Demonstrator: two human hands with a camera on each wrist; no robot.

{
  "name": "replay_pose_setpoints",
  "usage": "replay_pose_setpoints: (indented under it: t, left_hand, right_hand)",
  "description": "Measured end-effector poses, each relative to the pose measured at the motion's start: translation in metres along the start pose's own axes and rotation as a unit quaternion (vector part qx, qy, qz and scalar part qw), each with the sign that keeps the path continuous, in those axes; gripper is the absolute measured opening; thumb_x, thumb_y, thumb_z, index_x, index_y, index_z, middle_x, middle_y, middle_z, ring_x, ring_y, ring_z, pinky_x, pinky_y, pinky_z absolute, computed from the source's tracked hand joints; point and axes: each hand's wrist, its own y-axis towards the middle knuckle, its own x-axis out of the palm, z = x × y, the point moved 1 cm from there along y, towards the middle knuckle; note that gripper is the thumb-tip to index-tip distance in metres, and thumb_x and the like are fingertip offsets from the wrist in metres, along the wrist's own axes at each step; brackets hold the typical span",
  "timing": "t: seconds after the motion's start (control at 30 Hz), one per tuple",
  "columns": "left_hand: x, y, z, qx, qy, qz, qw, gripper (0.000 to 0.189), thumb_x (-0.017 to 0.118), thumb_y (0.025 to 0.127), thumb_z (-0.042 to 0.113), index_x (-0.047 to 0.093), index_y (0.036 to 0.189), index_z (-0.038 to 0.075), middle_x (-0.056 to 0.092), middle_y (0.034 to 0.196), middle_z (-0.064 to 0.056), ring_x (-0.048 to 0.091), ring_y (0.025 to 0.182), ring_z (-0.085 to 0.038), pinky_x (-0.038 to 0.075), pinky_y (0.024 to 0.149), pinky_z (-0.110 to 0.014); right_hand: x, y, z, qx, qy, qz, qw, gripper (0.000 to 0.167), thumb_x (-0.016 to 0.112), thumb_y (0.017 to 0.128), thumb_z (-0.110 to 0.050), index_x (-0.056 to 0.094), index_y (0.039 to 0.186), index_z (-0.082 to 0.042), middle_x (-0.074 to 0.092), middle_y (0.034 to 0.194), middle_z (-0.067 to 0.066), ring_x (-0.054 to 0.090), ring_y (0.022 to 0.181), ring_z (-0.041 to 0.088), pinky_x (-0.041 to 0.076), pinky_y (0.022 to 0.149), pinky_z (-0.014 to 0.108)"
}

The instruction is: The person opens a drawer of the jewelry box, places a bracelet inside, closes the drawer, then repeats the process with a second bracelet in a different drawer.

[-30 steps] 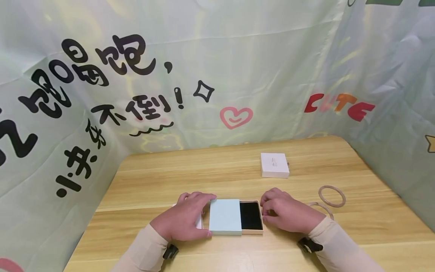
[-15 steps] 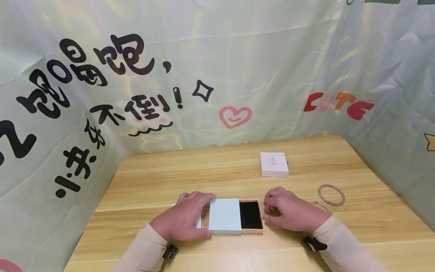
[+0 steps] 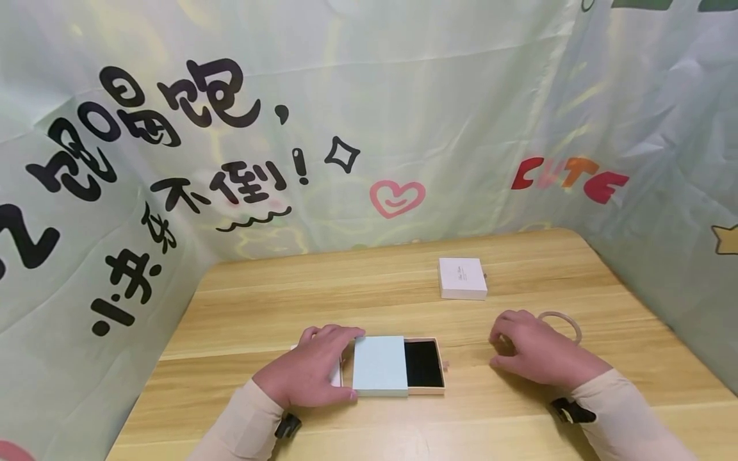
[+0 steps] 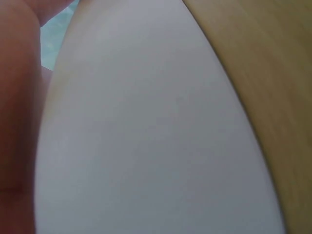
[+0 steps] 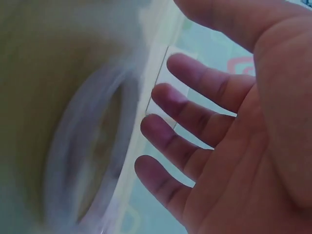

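Observation:
My left hand (image 3: 308, 371) holds the left end of a light blue drawer box (image 3: 379, 365), thumb at its front corner and a finger at its back corner. From the right side sticks out its inner drawer (image 3: 423, 363), black-lined with a pink edge and a small pull tab (image 3: 446, 365). A white box (image 3: 336, 374) lies mostly hidden beneath that hand; its pale surface (image 4: 156, 122) fills the left wrist view. Apart from the drawer, my right hand (image 3: 542, 346) hovers with loosely bent fingers. Beyond it lies a pinkish bangle (image 3: 567, 320); a blurred bangle (image 5: 63, 156) shows in the right wrist view.
A closed pale pink box (image 3: 463, 278) with small lettering lies farther back on the wooden table (image 3: 323, 294). A printed cloth (image 3: 450, 115) hangs behind the table and along both sides.
My right hand has left the drawer's edge and moved right, over toward the bangles, covering the nearer one. My left hand and the light blue box have stayed in place.

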Motion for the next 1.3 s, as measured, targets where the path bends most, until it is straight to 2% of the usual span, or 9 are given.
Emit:
replay_pose_setpoints:
  t: [0.17, 0.33, 0.43, 0.6, 0.87, 1.3]
  left_hand:
    - [0.0, -0.001, 0.0, -0.002, -0.004, 0.001, 1.0, 0.094, 0.083, 0.088, 0.05, 0.042, 0.167, 0.018, 0.052, 0.159, 0.01, 0.047, 0.147, -0.015, 0.029, 0.118, -0.064]
    - [0.0, -0.001, 0.0, 0.001, -0.001, 0.004, 1.0, 0.094, 0.083, 0.087, 0.049, 0.043, 0.166, 0.017, 0.052, 0.16, 0.011, 0.046, 0.148, -0.015, 0.029, 0.118, -0.063]
    - [0.0, -0.002, 0.0, 0.002, 0.001, 0.006, 1.0, 0.094, 0.083, 0.087, 0.049, 0.043, 0.166, 0.017, 0.052, 0.159, 0.011, 0.047, 0.147, -0.014, 0.03, 0.117, -0.063]
    - [0.001, -0.001, -0.001, 0.004, 0.005, 0.007, 1.0, 0.094, 0.082, 0.087, 0.049, 0.043, 0.166, 0.016, 0.052, 0.159, 0.011, 0.047, 0.146, -0.014, 0.03, 0.117, -0.062]
    - [0.0, -0.002, 0.0, 0.006, 0.002, 0.008, 0.9999, 0.095, 0.083, 0.086, 0.049, 0.043, 0.167, 0.016, 0.052, 0.16, 0.01, 0.047, 0.147, -0.014, 0.03, 0.117, -0.062]
    - [0.001, 0.0, -0.001, 0.014, 0.01, 0.009, 0.9998, 0.096, 0.082, 0.086, 0.05, 0.043, 0.166, 0.015, 0.052, 0.16, 0.009, 0.048, 0.147, -0.015, 0.031, 0.117, -0.062]
  right_hand:
    - [-0.001, -0.013, 0.012, 0.022, -0.018, 0.019, 0.9994, 0.041, 0.096, 0.083, -0.037, 0.073, 0.107, -0.014, 0.064, 0.105, -0.007, 0.06, 0.096, 0.018, 0.055, 0.085, 0.045]
    - [-0.002, -0.024, 0.021, 0.049, -0.034, 0.013, 0.9981, 0.046, 0.097, 0.081, -0.042, 0.074, 0.109, -0.014, 0.069, 0.112, -0.002, 0.065, 0.108, 0.032, 0.055, 0.093, 0.055]
    - [-0.003, -0.029, 0.024, 0.054, -0.034, 0.01, 0.9979, 0.047, 0.097, 0.081, -0.043, 0.075, 0.111, -0.014, 0.069, 0.114, 0.0, 0.064, 0.113, 0.036, 0.055, 0.096, 0.058]
    - [-0.005, -0.036, 0.027, 0.058, -0.035, -0.001, 0.9977, 0.052, 0.098, 0.081, -0.044, 0.075, 0.114, -0.011, 0.068, 0.115, 0.002, 0.065, 0.11, 0.03, 0.056, 0.095, 0.056]
    - [-0.005, -0.042, 0.029, 0.037, -0.054, 0.016, 0.9978, 0.052, 0.1, 0.077, -0.043, 0.074, 0.112, -0.014, 0.064, 0.107, -0.007, 0.062, 0.103, 0.02, 0.056, 0.091, 0.051]
    - [-0.004, -0.039, 0.021, 0.031, -0.015, 0.021, 0.9992, 0.045, 0.099, 0.078, -0.031, 0.068, 0.106, -0.016, 0.062, 0.102, -0.009, 0.059, 0.098, 0.015, 0.054, 0.087, 0.045]
